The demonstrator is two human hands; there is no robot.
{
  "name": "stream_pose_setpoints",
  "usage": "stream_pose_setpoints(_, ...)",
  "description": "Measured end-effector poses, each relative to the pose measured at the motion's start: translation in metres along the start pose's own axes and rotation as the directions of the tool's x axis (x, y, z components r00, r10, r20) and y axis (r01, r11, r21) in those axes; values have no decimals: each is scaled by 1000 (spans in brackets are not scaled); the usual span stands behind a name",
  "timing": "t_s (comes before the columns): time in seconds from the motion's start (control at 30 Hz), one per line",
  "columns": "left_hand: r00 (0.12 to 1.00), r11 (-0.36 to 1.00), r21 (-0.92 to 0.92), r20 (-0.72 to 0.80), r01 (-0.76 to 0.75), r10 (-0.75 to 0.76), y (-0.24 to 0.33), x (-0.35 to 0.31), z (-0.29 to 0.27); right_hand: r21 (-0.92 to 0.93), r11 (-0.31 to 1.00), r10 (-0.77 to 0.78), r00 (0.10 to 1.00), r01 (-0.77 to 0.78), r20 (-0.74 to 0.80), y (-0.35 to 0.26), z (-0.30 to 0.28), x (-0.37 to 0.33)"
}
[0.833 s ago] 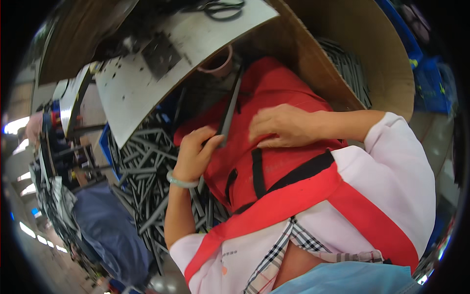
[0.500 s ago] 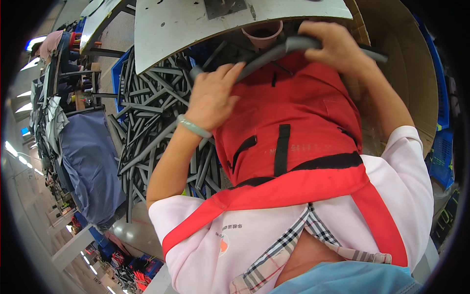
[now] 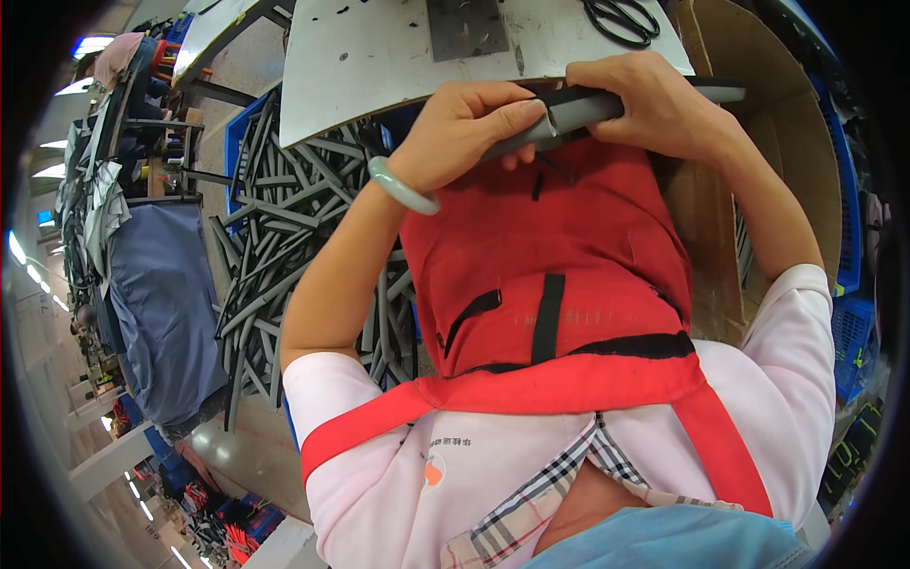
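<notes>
A long grey tube [image 3: 572, 115], which looks like soft foam, lies across my lap just below the table edge. My left hand [image 3: 464, 133] pinches it with the thumb on top, where an edge or seam shows. Close beside it, my right hand [image 3: 654, 106] wraps around the same tube with bent fingers. The tube's far end sticks out past the right hand, over the cardboard box. Under both hands spreads my red apron [image 3: 559, 228]. My fingers partly hide the left end of the tube.
A pale worktable [image 3: 379, 57] with a dark metal plate [image 3: 466, 28] and black-handled scissors [image 3: 621, 21] stands ahead. On the left, a blue crate [image 3: 232, 142] overflows with similar grey tubes [image 3: 284, 209]. To the right is a large cardboard box [image 3: 796, 180].
My left hand has moved up and right along the tube, closer to the right hand. The right hand has shifted slightly down. More of the tabletop, with the scissors, has come into view.
</notes>
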State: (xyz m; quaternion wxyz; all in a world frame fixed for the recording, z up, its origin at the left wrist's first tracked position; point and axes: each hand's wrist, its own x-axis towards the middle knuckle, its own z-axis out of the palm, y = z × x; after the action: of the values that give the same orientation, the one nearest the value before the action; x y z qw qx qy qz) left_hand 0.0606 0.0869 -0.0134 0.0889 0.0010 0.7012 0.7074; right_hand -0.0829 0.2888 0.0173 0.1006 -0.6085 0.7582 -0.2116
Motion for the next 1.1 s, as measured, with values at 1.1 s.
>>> stream_pose_setpoints(1.1,904,907,420,-373,-38,211,26,74,-114,-222,970,-155,962,104,-226,55,-23,123)
